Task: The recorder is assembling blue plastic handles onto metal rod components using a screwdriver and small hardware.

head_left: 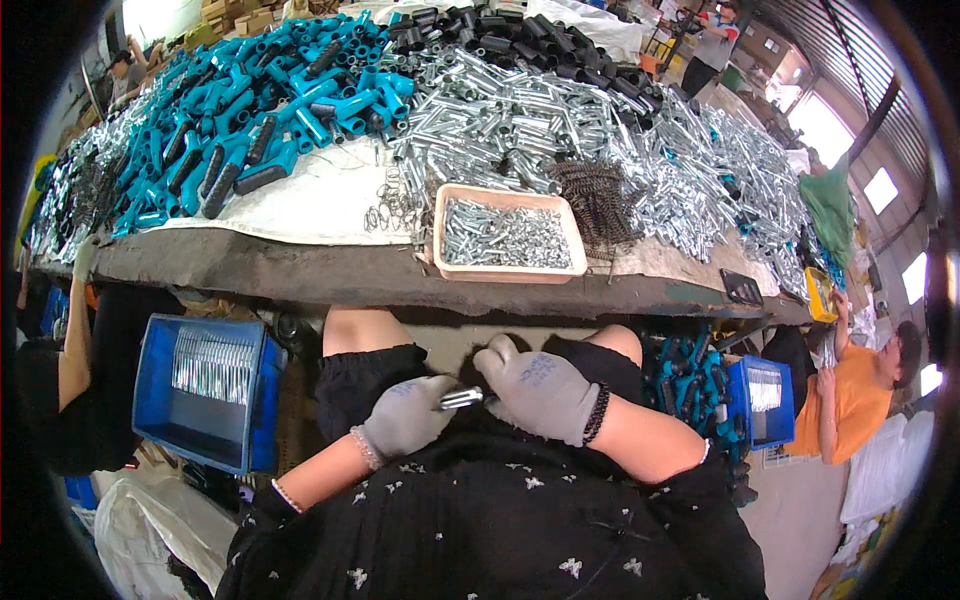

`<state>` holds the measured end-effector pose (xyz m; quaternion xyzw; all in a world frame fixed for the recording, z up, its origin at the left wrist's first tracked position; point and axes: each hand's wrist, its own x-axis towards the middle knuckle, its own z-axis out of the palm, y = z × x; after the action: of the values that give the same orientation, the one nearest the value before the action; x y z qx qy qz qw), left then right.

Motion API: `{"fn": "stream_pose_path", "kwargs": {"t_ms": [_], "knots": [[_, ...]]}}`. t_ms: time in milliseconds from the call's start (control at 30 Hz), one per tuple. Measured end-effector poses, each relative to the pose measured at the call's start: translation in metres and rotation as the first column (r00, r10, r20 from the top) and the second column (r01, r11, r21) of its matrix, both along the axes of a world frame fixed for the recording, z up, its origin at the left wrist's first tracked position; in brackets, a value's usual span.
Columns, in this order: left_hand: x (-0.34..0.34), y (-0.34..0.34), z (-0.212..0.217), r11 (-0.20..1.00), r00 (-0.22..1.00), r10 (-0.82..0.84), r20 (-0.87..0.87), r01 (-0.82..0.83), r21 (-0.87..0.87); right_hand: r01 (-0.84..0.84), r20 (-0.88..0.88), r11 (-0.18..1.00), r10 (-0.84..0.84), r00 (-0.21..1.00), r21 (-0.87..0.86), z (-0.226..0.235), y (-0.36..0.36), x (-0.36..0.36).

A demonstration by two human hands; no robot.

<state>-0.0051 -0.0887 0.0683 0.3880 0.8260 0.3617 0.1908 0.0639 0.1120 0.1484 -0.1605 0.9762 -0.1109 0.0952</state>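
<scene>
1. A seated worker's gloved left hand (408, 415) is gripping a shiny metal tube (461, 399) over the lap, fingers curling round it.
2. The gloved right hand (540, 392) is bending its fingers beside the tube's far end; what it is pinching, if anything, one cannot tell.
3. Both hands are apparently working that end; the next move is likely demanding a steady left grip and right-hand alignment.

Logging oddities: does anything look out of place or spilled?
Mildly odd: loose wire pieces lie scattered on the cloth left of the tray, apart from the heaped springs. Nothing looks clearly damaged.
</scene>
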Motion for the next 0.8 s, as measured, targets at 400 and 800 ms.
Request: {"fn": "stream_pose_path", "kwargs": {"t_ms": [400,800], "knots": [[-0.021,-0.003,-0.033,0.996,0.994,-0.077,0.077,0.074,0.048,-0.14,0.038,0.905,0.169,0.985,-0.401,-0.03,-0.009,-0.029],[-0.029,-0.028,-0.043,0.826,0.232,-0.205,0.951,-0.48,0.295,-0.17,-0.478,0.901,-0.046,0.877,-0.4,-0.002,-0.001,-0.1]]}}
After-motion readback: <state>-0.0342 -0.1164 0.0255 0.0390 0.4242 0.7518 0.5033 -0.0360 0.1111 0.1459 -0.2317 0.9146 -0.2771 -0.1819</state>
